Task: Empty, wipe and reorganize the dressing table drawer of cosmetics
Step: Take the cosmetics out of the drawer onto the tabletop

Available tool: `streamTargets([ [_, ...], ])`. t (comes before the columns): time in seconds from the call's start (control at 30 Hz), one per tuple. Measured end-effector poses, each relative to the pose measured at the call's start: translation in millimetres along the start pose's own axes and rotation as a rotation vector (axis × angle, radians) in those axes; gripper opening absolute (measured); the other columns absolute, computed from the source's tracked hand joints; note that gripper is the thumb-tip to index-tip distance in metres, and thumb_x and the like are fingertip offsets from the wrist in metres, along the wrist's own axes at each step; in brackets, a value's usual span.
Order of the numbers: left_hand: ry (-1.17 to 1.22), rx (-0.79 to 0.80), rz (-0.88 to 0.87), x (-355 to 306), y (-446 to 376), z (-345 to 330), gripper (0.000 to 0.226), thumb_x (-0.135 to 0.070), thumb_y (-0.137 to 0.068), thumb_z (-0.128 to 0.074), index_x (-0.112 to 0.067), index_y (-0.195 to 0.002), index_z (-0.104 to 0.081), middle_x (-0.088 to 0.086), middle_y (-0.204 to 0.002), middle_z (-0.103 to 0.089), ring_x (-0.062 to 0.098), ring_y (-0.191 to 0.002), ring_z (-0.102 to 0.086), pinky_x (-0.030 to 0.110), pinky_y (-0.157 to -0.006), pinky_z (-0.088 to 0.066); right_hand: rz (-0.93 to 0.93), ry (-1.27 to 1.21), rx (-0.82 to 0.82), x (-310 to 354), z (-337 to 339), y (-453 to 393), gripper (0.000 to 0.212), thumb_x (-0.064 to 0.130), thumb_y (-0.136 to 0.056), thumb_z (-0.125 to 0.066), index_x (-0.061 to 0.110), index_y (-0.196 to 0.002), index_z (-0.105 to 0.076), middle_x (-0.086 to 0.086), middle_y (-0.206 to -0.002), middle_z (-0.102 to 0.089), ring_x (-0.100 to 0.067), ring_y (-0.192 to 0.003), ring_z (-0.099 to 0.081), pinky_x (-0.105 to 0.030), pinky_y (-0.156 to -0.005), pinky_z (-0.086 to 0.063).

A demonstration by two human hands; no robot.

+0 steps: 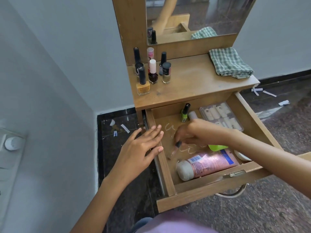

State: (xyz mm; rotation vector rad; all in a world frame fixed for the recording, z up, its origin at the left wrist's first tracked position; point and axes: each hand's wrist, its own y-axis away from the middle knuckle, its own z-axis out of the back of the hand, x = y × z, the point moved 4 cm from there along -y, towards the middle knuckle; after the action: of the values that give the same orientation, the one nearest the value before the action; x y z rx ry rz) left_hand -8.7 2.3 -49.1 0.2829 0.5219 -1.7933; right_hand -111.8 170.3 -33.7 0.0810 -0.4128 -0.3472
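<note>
Down below the mirror, the dressing table (193,84) carries a folded checked cloth (230,63) and a cluster of nail polish bottles (152,71), and its drawer (198,187) stands pulled out. Inside lie a pink tube (208,164), a nail tray (220,116) and a green bottle (184,113). Flat-fingered, the left hand (143,148) rests on the drawer's side wall; the right hand (193,133) pinches a small dark-capped bottle (175,147), blurred.

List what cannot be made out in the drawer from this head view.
- Small bottle under the right hand: motion-blurred, type and grip unclear.
- White round thing: mostly hidden by the right forearm.
- Green item: largely covered by that arm.
- Pink tube label: too small to read.
</note>
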Motion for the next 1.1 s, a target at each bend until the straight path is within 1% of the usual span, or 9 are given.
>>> streamTargets([
  [0.1,-0.011,-0.009,-0.005,-1,1,1,0.051,-0.049,-0.091,-0.034,-0.025,-0.135,-0.043,-0.012,-0.145,-0.031,-0.006,-0.135,-0.018,0.029,-0.111,-0.015,-0.09,-0.124,-0.17,-12,20,13,0.016,0.013,-0.083,-0.07,0.018,-0.098,-0.071,0.019,-0.081,-0.064,-0.012,-0.072,-0.064,-0.017,-0.071,-0.046],
  [0.17,-0.015,-0.012,-0.01,-2,1,2,0.051,-0.049,-0.092,-0.034,-0.024,-0.135,-0.044,-0.012,-0.144,-0.033,-0.005,-0.135,-0.02,0.029,-0.11,-0.017,-0.094,-0.195,-0.275,-13,31,18,0.015,0.011,-0.085,-0.069,0.016,-0.099,-0.07,0.009,-0.088,-0.067,-0.008,-0.077,-0.065,-0.024,-0.069,-0.053],
  [0.23,-0.029,-0.023,-0.02,-3,0,3,0.05,-0.049,-0.092,-0.035,-0.024,-0.134,-0.046,-0.011,-0.143,-0.035,-0.004,-0.134,-0.023,0.03,-0.109,-0.02,-0.073,-0.228,-0.384,-8,45,20,0.016,0.01,-0.087,-0.066,0.014,-0.102,-0.069,0.003,-0.095,-0.067,-0.003,-0.084,-0.065,-0.021,-0.071,-0.054],
  [0.4,-0.046,-0.064,-0.037,-5,-8,16,0.05,-0.054,-0.088,-0.038,-0.026,-0.126,-0.055,-0.015,-0.134,-0.043,-0.007,-0.125,-0.034,0.029,-0.105,-0.033,-0.051,-0.288,-0.625,7,83,13,0.019,0.018,-0.088,-0.064,0.009,-0.104,-0.069,-0.001,-0.099,-0.065,-0.012,-0.086,-0.066,-0.032,-0.071,-0.055],
  [0.53,0.057,-0.315,0.053,-12,-31,42,0.045,-0.053,-0.086,-0.048,-0.026,-0.119,-0.06,-0.019,-0.123,-0.052,-0.012,-0.113,-0.044,0.017,-0.093,-0.035,-0.075,-0.36,-0.79,13,106,-2,0.015,0.011,-0.087,-0.066,0.014,-0.102,-0.068,0.006,-0.1,-0.065,-0.008,-0.092,-0.066,-0.024,-0.078,-0.055],
  [0.67,0.082,-0.57,0.044,-24,-52,67,0.039,-0.044,-0.087,-0.055,-0.019,-0.114,-0.064,-0.01,-0.119,-0.059,-0.011,-0.105,-0.04,0.026,-0.084,-0.045,-0.089,-0.357,-0.963,13,116,-21,0.015,0.01,-0.085,-0.069,0.013,-0.1,-0.069,0.003,-0.098,-0.069,-0.003,-0.089,-0.067,-0.014,-0.074,-0.052],
  [0.73,0.058,-0.613,0.033,-28,-59,73,0.035,-0.039,-0.087,-0.059,-0.017,-0.113,-0.065,-0.004,-0.118,-0.062,-0.01,-0.105,-0.04,0.029,-0.082,-0.048,-0.086,-0.324,-1.014,12,116,-28,0.017,0.009,-0.084,-0.07,0.013,-0.101,-0.069,0.002,-0.096,-0.07,-0.002,-0.089,-0.067,-0.013,-0.074,-0.052],
  [0.83,0.023,-0.569,0.038,-26,-65,69,0.032,-0.031,-0.085,-0.062,-0.018,-0.114,-0.066,-0.004,-0.12,-0.061,0.005,-0.111,-0.054,0.034,-0.092,-0.046,-0.101,-0.348,-1.044,7,106,-36,0.018,0.008,-0.082,-0.072,0.01,-0.1,-0.069,0.003,-0.095,-0.07,-0.002,-0.087,-0.067,-0.019,-0.074,-0.056],
  [1.1,-0.068,-0.465,0.041,-13,-60,52,0.033,-0.032,-0.089,-0.056,-0.018,-0.118,-0.061,-0.004,-0.124,-0.059,0.005,-0.119,-0.05,0.033,-0.099,-0.041,-0.216,-0.43,-1.007,0,79,-43,0.029,0.012,-0.074,-0.08,0.011,-0.1,-0.067,0.004,-0.089,-0.071,-0.001,-0.083,-0.068,-0.02,-0.073,-0.057],
])
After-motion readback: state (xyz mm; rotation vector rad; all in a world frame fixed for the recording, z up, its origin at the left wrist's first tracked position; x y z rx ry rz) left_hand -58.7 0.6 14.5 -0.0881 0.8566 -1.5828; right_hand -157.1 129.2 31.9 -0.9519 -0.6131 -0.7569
